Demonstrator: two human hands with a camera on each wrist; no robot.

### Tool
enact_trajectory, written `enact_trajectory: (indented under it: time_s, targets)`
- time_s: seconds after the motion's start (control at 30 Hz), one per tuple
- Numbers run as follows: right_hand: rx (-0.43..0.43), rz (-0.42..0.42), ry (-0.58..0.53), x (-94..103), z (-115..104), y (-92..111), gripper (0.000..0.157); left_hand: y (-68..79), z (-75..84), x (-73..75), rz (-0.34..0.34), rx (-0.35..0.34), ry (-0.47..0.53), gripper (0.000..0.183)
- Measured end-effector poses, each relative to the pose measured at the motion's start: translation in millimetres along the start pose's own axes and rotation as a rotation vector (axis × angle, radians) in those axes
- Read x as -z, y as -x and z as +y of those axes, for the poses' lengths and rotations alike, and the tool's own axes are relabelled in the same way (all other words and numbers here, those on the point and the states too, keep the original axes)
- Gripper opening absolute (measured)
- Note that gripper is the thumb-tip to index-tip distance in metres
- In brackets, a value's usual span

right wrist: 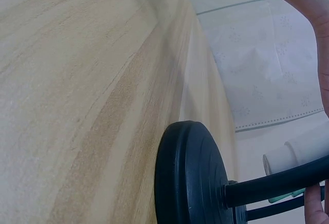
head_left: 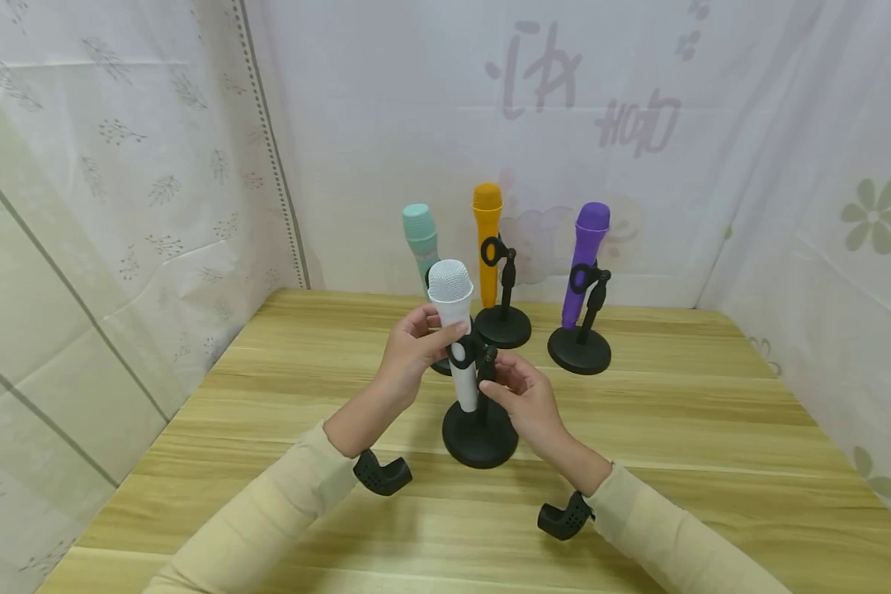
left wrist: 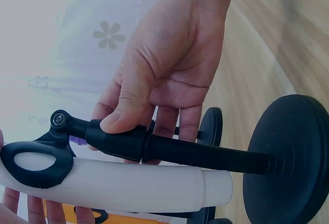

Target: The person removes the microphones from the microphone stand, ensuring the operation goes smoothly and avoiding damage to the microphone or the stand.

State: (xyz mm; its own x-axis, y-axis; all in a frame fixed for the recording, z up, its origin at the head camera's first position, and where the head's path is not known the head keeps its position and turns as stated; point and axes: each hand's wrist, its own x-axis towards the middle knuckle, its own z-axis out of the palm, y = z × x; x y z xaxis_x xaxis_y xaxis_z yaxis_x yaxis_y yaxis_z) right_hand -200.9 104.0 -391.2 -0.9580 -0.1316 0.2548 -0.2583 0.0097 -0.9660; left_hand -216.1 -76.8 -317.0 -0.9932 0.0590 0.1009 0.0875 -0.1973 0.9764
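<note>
A white microphone (head_left: 450, 285) leans slightly in the ring clip (left wrist: 40, 165) of a black stand (head_left: 483, 445). My left hand (head_left: 412, 351) grips the microphone just below its head, thumb across the front. Its fingers show under the white body in the left wrist view. On the other side, my right hand (head_left: 525, 402) pinches the stand's upright post, its thumb lying along the post in the left wrist view. The round base (right wrist: 193, 178) stands on the table, and the microphone's lower end hangs beside the post.
Behind, a mint microphone (head_left: 419, 227), an orange microphone (head_left: 487, 214) and a purple microphone (head_left: 590, 231) stand in similar black holders. The mint one's holder is partly hidden by my left hand. Patterned curtains (head_left: 386, 124) border the wooden table (head_left: 713, 429).
</note>
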Motion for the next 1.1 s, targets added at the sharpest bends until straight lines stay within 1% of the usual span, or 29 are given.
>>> enact_trajectory:
  time_s: [0.23,0.4,0.57,0.73,1.1]
  targets:
    - [0.017,0.003,-0.006,-0.9,0.3,1.3,0.034,0.3,-1.2,1.4,-0.006,-0.018,0.002,0.033]
    - [0.053,0.007,0.003,-1.8,2.8,1.2,0.032,0.9,-1.2,2.2,-0.003,-0.039,-0.041,0.034]
    - [0.088,0.008,0.022,-2.3,6.7,0.2,0.032,1.3,-2.2,1.5,0.019,-0.072,-0.071,0.033]
    - [0.094,0.015,0.051,-1.3,7.5,0.0,0.033,0.1,-5.2,1.0,0.034,-0.104,-0.094,0.031]
    - [0.115,-0.003,0.067,-1.1,5.7,1.0,0.033,-1.4,-7.5,3.1,0.04,-0.134,-0.104,0.029]
